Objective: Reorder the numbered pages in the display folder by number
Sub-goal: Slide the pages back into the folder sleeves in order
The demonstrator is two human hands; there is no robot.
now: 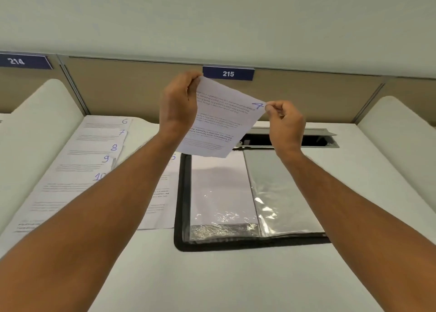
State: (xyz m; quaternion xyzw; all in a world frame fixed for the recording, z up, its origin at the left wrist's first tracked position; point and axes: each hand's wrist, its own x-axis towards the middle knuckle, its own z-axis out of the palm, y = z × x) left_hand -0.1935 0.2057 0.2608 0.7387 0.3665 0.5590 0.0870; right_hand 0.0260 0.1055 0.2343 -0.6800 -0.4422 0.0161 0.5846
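Page "4" [218,120] pinched by left hand [178,104] and right hand [286,120] (below sign "215" [228,73]).

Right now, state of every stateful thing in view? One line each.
page 4: lifted above the folder, held by both top corners
left hand: grips the page's top left corner
right hand: pinches the top right corner
display folder: open flat on the desk
pages 6 to 10: fanned on the desk, numbers showing
desk cable hatch: open
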